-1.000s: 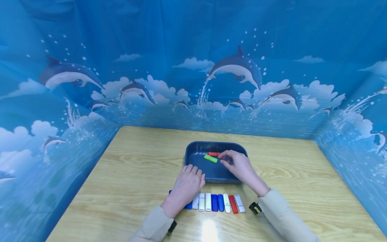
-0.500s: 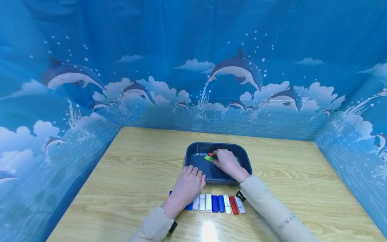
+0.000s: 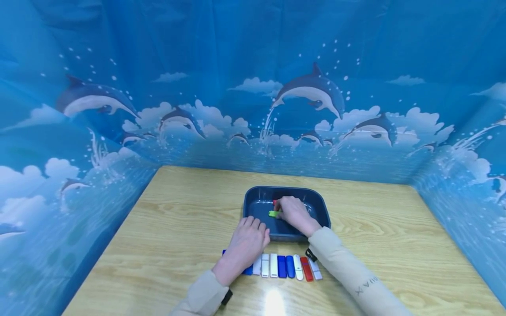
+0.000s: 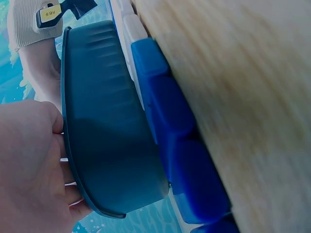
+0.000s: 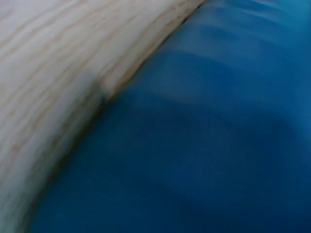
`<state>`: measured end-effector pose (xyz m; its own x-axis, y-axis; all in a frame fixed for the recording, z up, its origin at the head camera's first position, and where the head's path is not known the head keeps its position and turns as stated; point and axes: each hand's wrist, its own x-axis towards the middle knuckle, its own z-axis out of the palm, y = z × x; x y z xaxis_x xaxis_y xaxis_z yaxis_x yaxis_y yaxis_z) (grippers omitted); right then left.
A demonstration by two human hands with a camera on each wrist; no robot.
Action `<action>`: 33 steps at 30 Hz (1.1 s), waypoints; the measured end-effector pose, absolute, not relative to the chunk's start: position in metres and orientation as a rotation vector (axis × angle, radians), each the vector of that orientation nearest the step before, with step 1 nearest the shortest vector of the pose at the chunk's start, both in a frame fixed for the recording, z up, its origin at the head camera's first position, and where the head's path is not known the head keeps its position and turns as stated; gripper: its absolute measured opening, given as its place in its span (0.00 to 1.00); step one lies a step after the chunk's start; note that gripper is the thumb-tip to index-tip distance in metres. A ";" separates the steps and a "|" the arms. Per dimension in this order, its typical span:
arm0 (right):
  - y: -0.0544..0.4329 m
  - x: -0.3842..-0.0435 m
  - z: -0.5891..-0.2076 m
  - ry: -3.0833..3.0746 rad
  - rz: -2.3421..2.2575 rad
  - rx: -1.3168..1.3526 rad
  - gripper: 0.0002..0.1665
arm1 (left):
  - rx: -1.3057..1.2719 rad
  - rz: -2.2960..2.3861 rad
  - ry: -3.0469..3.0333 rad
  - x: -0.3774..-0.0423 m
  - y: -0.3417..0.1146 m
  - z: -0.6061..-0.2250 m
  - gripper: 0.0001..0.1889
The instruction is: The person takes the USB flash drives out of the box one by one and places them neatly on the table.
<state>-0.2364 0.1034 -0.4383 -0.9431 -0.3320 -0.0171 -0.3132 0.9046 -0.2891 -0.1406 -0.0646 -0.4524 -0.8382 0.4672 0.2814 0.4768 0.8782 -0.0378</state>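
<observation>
My right hand (image 3: 295,214) reaches down into a dark blue tray (image 3: 253,205) and pinches a green USB stick (image 3: 273,213) at its right end. Behind those fingertips a red USB stick (image 3: 274,202) shows only its left end. My left hand (image 3: 246,239) holds the tray's front left corner. In the left wrist view its fingers (image 4: 69,172) hook over the rim beside the tray's outer wall (image 4: 109,97). The right wrist view is blurred and filled by the tray's side (image 5: 194,145), with no hand in it.
In front of the tray, USB sticks lie side by side in a row: white (image 3: 273,265), blue (image 3: 282,266) and red (image 3: 306,268) among them. My left forearm covers the row's left part. A dolphin-print curtain (image 3: 221,87) surrounds the wooden table (image 3: 189,206).
My right hand moved left inside the tray and took hold of the green USB stick, which has since turned and shifted toward me. My left hand stays at the corner.
</observation>
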 end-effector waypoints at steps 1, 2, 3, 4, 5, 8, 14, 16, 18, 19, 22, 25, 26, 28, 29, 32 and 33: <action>0.103 -0.236 -0.438 2.994 -0.440 -0.493 0.08 | -0.710 -0.048 -2.763 -0.141 -0.064 -0.453 0.19; 0.103 -0.236 -0.438 2.985 -0.444 -0.475 0.09 | -0.709 -0.048 -2.762 -0.140 -0.064 -0.453 0.19; 0.103 -0.236 -0.438 2.975 -0.451 -0.462 0.09 | -0.708 -0.046 -2.761 -0.140 -0.064 -0.453 0.19; 0.103 -0.236 -0.438 2.960 -0.458 -0.457 0.09 | -0.708 -0.046 -2.760 -0.140 -0.064 -0.453 0.19; 0.103 -0.236 -0.438 2.946 -0.464 -0.454 0.08 | -0.708 -0.047 -2.760 -0.140 -0.064 -0.452 0.19; 0.102 -0.236 -0.437 2.904 -0.503 -0.446 0.08 | -0.711 -0.049 -2.763 -0.140 -0.065 -0.452 0.19; 0.107 -0.235 -0.428 2.853 -0.613 -0.363 0.07 | -0.713 -0.046 -2.750 -0.140 -0.065 -0.452 0.19; 0.110 -0.233 -0.423 2.836 -0.675 -0.331 0.08 | -0.714 -0.051 -2.744 -0.140 -0.065 -0.453 0.18; 0.115 -0.230 -0.419 2.822 -0.740 -0.309 0.08 | -0.716 -0.057 -2.738 -0.140 -0.065 -0.453 0.18; 0.118 -0.229 -0.417 2.815 -0.777 -0.295 0.09 | -0.717 -0.061 -2.735 -0.140 -0.066 -0.453 0.18; 0.127 -0.223 -0.410 2.783 -0.908 -0.264 0.11 | -0.721 -0.072 -2.722 -0.140 -0.066 -0.453 0.18; 0.138 -0.216 -0.407 2.746 -1.050 -0.238 0.11 | -0.719 -0.072 -2.714 -0.140 -0.065 -0.454 0.17; 0.142 -0.213 -0.405 2.730 -1.099 -0.229 0.11 | -0.718 -0.071 -2.714 -0.140 -0.065 -0.454 0.17; 0.150 -0.208 -0.404 2.707 -1.181 -0.210 0.11 | -0.715 -0.071 -2.717 -0.140 -0.065 -0.455 0.17; 0.154 -0.206 -0.403 2.694 -1.218 -0.198 0.12 | -0.713 -0.069 -2.719 -0.140 -0.065 -0.454 0.17; 0.165 -0.197 -0.400 2.676 -1.295 -0.166 0.13 | -0.710 -0.067 -2.725 -0.140 -0.065 -0.454 0.17; 0.168 -0.193 -0.399 2.671 -1.318 -0.157 0.14 | -0.710 -0.066 -2.726 -0.139 -0.065 -0.454 0.17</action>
<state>-0.1932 0.1681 -0.3987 -0.9819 -0.1638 -0.0955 -0.0239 0.6065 -0.7947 -0.1394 -0.0645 -0.4539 -0.8244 0.4673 0.3194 0.4822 0.8753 -0.0360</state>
